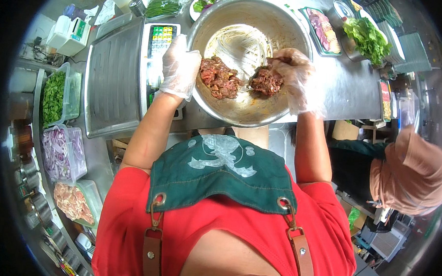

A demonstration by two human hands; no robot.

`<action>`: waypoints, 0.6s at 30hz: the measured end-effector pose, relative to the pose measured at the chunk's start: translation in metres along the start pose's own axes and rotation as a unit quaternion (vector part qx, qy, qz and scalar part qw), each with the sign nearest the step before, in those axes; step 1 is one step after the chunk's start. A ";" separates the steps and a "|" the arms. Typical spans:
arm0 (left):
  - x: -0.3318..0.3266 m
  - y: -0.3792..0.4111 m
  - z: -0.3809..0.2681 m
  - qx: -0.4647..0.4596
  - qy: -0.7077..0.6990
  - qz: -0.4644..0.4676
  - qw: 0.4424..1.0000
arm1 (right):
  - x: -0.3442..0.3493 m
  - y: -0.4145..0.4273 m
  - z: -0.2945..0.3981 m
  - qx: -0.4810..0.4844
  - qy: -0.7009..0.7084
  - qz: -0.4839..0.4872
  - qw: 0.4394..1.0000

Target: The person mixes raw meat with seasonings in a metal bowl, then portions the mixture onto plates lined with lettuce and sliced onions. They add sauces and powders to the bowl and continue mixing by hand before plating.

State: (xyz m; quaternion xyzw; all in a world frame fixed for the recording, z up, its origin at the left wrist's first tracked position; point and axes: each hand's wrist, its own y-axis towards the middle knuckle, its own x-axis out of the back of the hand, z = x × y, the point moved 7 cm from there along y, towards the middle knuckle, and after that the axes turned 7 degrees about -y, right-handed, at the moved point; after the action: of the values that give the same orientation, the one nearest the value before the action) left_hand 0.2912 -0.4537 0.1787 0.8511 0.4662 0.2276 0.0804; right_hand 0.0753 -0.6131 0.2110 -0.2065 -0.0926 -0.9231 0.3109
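A large stainless steel mixing bowl (229, 118) sits before me at the counter edge, its inside smeared with greasy residue. Two clumps of seasoned raw meat lie in it: a larger one (219, 78) at the left and a smaller, darker one (266, 82) at the right. My left hand (180, 67), in a clear plastic glove, grips the bowl's left rim, thumb upward. Inside the right of the bowl, my right hand (292, 72), also gloved, curls its fingers around part of the smaller clump. Its fingertips are partly hidden.
Left of the bowl are a keypad scale (162, 43) and a metal tray (114, 78). Tubs hold chopped greens (53, 97), sliced red onion (57, 153) and raw meat (74, 202). A meat tray (322, 31) and lettuce (367, 39) stand right. A person (408, 172) is at the right.
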 end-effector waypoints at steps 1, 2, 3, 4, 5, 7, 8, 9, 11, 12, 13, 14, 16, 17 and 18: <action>0.000 0.000 0.001 0.011 -0.002 0.002 1.000 | 0.008 0.000 0.002 0.064 -0.034 -0.030 0.997; 0.000 -0.001 0.003 0.021 -0.003 0.003 1.000 | 0.006 -0.001 -0.001 0.118 -0.079 -0.017 0.990; 0.001 -0.001 0.003 0.032 -0.004 0.002 0.999 | 0.002 -0.003 -0.009 0.173 -0.123 -0.003 0.977; 0.000 -0.001 0.001 0.042 -0.024 0.003 0.999 | 0.001 -0.008 -0.019 0.223 -0.169 0.006 0.960; -0.001 -0.001 -0.001 0.052 -0.044 0.003 0.998 | -0.006 -0.010 -0.040 0.192 -0.318 0.078 0.925; -0.001 0.002 -0.001 0.039 -0.040 0.002 0.998 | -0.005 -0.009 -0.053 0.215 -0.396 0.077 0.889; -0.002 0.002 0.001 0.018 -0.016 0.005 1.000 | 0.007 0.003 -0.066 0.128 -0.250 0.069 0.957; -0.001 0.001 0.000 0.000 0.010 0.012 1.000 | 0.013 0.012 -0.080 0.031 -0.093 0.060 0.993; 0.000 -0.003 -0.004 0.005 0.020 0.003 1.000 | 0.012 0.015 -0.082 0.026 -0.074 0.064 0.995; 0.000 -0.001 -0.007 0.005 0.024 -0.002 1.000 | 0.006 0.014 -0.060 0.121 -0.213 0.076 0.967; -0.001 -0.001 -0.009 0.011 0.035 0.012 0.999 | -0.003 0.007 -0.043 0.211 -0.346 0.082 0.910; -0.001 -0.002 -0.011 0.018 0.046 0.025 0.998 | -0.014 0.005 -0.056 0.113 -0.369 0.129 0.914; -0.005 0.000 -0.013 0.025 0.041 0.039 0.998 | -0.043 0.000 -0.078 0.096 -0.492 0.180 0.846; -0.008 0.000 -0.014 0.028 0.026 0.041 0.998 | -0.056 0.000 -0.092 0.103 -0.508 0.215 0.828; -0.007 0.000 -0.012 0.034 0.015 0.038 0.999 | -0.061 0.001 -0.089 0.089 -0.500 0.220 0.833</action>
State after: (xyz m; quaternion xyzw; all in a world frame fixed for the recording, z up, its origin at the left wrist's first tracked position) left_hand 0.2825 -0.4605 0.1872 0.8667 0.4425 0.2274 0.0357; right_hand 0.0914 -0.6081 0.1047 -0.6258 -0.2695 -0.5890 0.4346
